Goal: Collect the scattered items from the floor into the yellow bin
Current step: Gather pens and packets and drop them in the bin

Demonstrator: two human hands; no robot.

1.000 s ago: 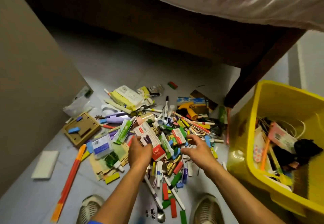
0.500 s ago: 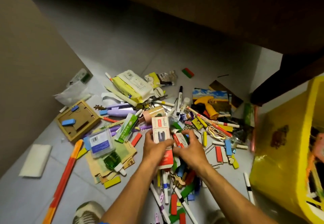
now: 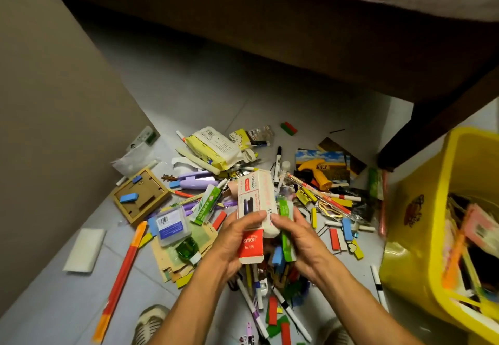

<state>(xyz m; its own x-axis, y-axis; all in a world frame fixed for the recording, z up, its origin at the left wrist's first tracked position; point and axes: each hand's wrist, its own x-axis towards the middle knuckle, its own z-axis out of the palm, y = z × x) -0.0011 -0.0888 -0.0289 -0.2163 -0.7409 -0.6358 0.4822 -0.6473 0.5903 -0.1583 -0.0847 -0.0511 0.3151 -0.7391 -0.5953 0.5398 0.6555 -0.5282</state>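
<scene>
1. Left hand [image 3: 232, 239] and right hand [image 3: 299, 236] both clutch a white-and-red stapler box [image 3: 253, 209], lifted above the pile, left of the yellow bin [image 3: 421, 226].
2. Pickup looks done; next, I'd carry it rightward over the rim.

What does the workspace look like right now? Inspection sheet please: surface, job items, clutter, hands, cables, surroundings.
Surface: grey tiled floor, mostly covered near the feet.
Job's things: white and red box lifted above the pile; yellow bin at right, already part filled.
Clutter: markers, coloured blocks, wooden frame, long orange stick, clear case with a blue label, white pad.
Grippers: left hand grips the box; right hand holds it too, with a green packet.
Cables: nothing seen.
Surroundings: bed frame above, beige wall at left.
</scene>
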